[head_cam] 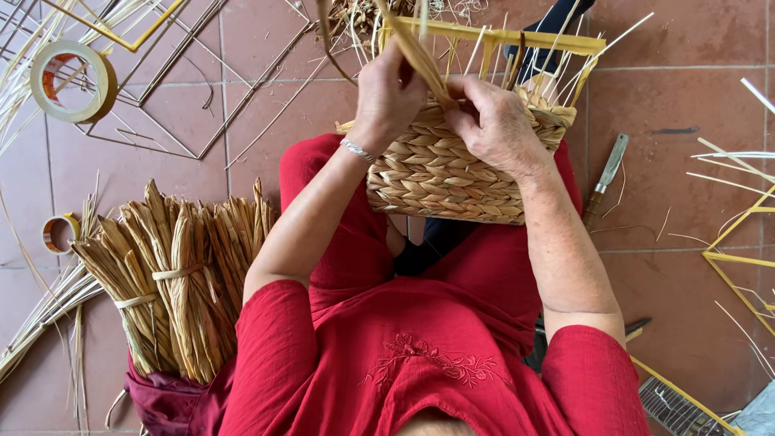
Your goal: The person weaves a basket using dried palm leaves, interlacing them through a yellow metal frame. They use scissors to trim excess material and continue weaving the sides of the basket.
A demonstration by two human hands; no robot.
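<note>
**Both hands at the rim of a half-woven basket**

The woven basket (pixel 440 173) rests on your lap, against your red-clad knees, with its braided straw wall facing up and its yellow frame (pixel 517 37) standing bare above the woven part. Thin upright stakes rise from the weave to that frame. Your left hand (pixel 389 93) sits at the top edge of the weaving, its fingers closed around a flat straw strand (pixel 416 52) that runs up and away from the basket. Your right hand (pixel 494 121) is just beside it, touching the rim, its fingers pinched narrow on the same strand where it meets the braid. A thin bracelet (pixel 358 150) circles your left wrist.

On the tiled floor (pixel 686 105) to your left stand tied bundles of straw (pixel 173 278), close against your thigh. Beyond them lie a small tape roll (pixel 58 232) and, farther off, a large tape roll (pixel 73 81) resting on bare wire frames (pixel 169 97). To your right, a metal-bladed tool (pixel 607 173) lies on the floor near the basket, and another yellow frame (pixel 735 242) lies at the edge of view.
</note>
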